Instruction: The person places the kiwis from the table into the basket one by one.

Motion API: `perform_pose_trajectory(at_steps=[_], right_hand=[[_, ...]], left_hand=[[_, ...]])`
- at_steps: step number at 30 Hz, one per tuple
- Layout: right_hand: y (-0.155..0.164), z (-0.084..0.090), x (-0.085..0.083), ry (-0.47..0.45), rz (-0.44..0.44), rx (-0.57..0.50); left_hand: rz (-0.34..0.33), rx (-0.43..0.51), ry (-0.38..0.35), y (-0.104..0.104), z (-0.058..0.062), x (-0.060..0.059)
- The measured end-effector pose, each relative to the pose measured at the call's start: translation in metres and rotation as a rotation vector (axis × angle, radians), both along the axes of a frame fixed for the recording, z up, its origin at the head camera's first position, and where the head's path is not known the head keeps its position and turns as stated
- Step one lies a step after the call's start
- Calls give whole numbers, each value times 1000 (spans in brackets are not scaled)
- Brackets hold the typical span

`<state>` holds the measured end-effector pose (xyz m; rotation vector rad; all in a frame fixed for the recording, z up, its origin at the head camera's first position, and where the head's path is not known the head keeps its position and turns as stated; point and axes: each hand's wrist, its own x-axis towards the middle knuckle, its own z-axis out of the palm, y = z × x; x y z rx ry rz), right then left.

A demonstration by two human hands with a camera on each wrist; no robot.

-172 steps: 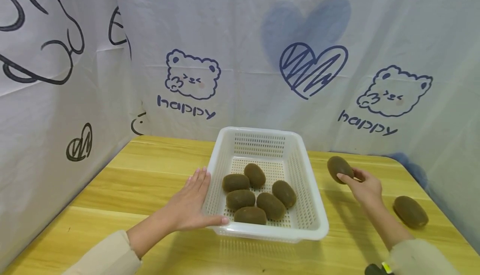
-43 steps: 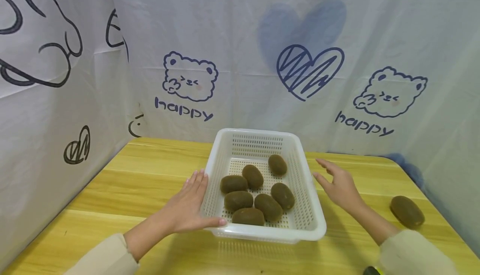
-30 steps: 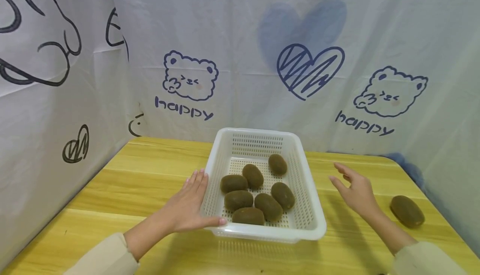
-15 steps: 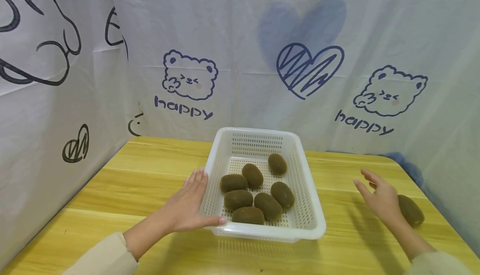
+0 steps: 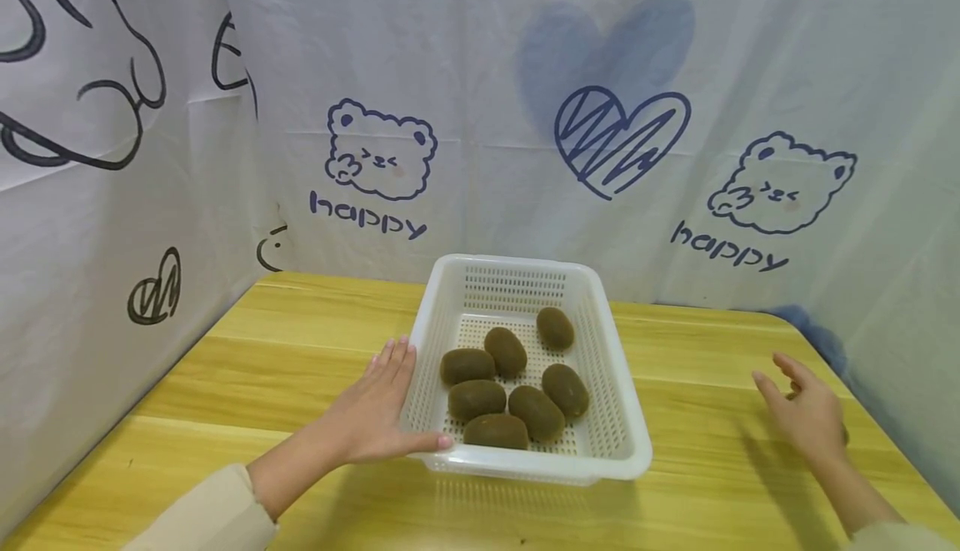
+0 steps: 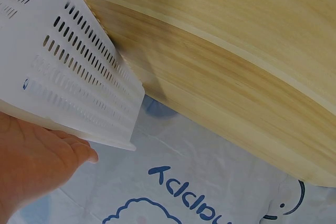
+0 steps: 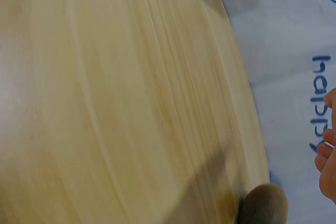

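Rightward across the yellow wooden desk (image 5: 247,368) went the right hand (image 5: 810,415), fingers loose over the lone brown kiwi (image 7: 264,204), while the flat left hand (image 5: 372,416) steadied the white perforated plastic basket (image 5: 622,418).

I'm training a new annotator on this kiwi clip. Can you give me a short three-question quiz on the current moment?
1. How many kiwis lie in the white basket?
2. True or false: the left hand rests flat against the basket's side.
3. The right hand is: A) gripping a kiwi, B) open above the last kiwi on the table, C) inside the basket.

Key: 1. seven; 2. true; 3. B
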<state>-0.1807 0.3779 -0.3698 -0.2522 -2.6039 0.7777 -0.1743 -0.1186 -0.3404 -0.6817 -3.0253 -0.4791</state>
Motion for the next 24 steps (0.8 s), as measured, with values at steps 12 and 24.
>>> perform_pose_trajectory(at_steps=[12, 24], right_hand=[[24, -9, 6, -1, -92, -94], [48, -20, 13, -184, -187, -185]], left_hand=[[0, -2, 2, 0, -1, 0], [-2, -3, -1, 0, 0, 0]])
